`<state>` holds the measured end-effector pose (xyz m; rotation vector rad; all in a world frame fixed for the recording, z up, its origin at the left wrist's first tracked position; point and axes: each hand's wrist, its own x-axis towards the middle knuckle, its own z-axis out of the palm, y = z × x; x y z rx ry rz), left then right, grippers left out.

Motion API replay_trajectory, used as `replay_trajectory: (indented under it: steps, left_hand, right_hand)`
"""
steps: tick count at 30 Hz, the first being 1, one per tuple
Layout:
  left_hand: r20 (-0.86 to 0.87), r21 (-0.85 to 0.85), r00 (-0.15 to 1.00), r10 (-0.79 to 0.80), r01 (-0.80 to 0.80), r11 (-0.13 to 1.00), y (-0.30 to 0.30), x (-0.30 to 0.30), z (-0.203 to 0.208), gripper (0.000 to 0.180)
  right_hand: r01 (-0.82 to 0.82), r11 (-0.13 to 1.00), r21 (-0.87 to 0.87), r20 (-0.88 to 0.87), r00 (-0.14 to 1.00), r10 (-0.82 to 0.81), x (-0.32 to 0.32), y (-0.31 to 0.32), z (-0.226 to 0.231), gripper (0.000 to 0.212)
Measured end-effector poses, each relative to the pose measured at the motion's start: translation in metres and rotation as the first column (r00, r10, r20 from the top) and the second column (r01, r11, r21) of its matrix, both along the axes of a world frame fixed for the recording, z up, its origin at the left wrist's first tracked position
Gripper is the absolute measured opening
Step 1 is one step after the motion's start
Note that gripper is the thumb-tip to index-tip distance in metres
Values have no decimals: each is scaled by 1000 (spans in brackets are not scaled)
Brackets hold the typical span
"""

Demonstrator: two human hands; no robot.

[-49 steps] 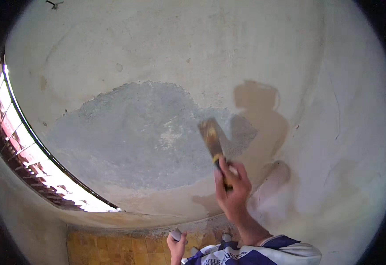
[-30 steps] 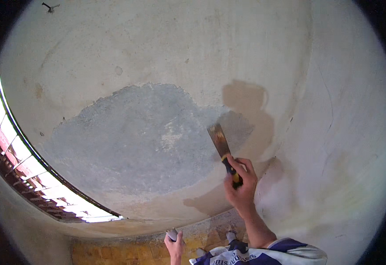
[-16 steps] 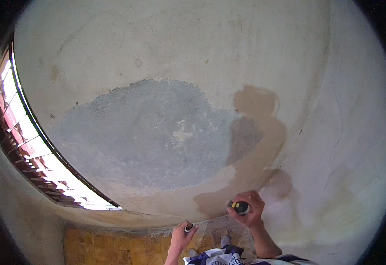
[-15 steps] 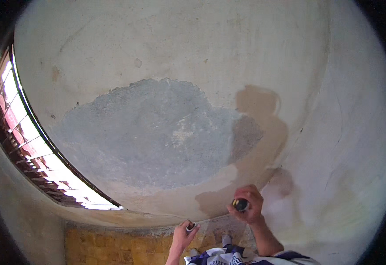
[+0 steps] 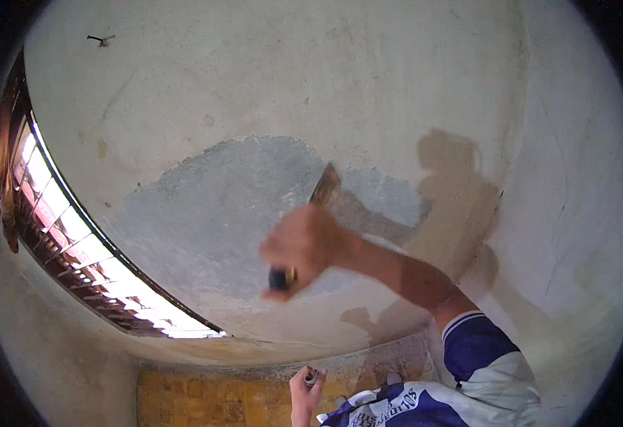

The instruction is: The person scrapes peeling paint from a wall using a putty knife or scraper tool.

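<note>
My right hand (image 5: 306, 238) is raised before the wall, closed around a scraper (image 5: 326, 183) with a black and yellow handle. Its flat blade points up toward the upper edge of a rough grey patch (image 5: 212, 199), where the pale paint is gone. Motion blurs the hand, and whether the blade touches the wall I cannot tell. Low down, near my body, my left hand (image 5: 301, 390) is closed round a small cylinder-like thing (image 5: 311, 378) with a pale rim and a dark middle; its kind is unclear.
A barred window (image 5: 76, 242) lets bright light in on the left. Dark nails (image 5: 100, 40) stick out of the wall at upper left. Yellow-brown floor tiles (image 5: 212, 395) lie below. The right wall (image 5: 575, 213) meets the patched wall at a corner, and my shadow falls there.
My right hand has risen and moved left from near the wall's foot to the grey patch, and the scraper's blade now shows. My left hand stays low. The view has shifted slightly.
</note>
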<state>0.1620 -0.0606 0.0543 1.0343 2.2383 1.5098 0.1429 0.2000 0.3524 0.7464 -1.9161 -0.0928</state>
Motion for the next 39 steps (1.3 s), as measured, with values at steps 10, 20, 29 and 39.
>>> replay_trajectory:
  steps: [10,20,29,39]
  left_hand:
    - [204,57,955,216,-232,971,-32,2,-27,37]
    - [127,47,968,219,-226,973,-41,4,-23,35]
    - [162,32,965,204,-212,977,-38,3,-8,35]
    - [233,130,925,301,-336,933,-35,9,4,26]
  right_hand:
    - [-146,989,36,72,987,143,-9,-15,2,45]
    - [-148,987,61,27,989,147,-7,-20,6,49]
    - [-164,985,43,51,985,162,-10,-42,14,46]
    - [-65,990,-125,187,978,88,3,-27,-19,46]
